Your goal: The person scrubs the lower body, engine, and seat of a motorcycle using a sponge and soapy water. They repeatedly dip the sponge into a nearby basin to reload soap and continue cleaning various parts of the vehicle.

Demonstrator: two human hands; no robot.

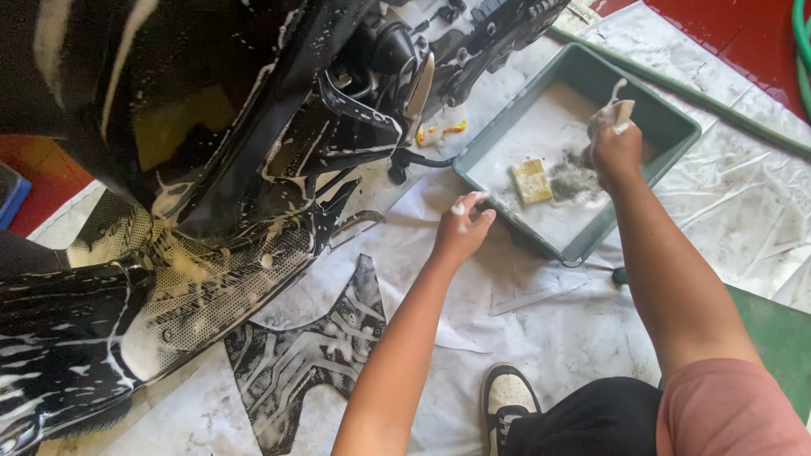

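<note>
R hand [615,152]: clutching wet cloth [610,112] over grey tub [676,127], sponge [531,180] in suds beneath; L hand [460,228]: soapy, fingers curled on tub's near rim, steadying it beside lathered motorbike [211,169]

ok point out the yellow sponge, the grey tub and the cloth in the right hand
yellow sponge [531,181], head view, middle of its top face
grey tub [517,126], head view, on its left rim
cloth [610,114], head view, on the bunched part above the right hand [617,152]
</note>
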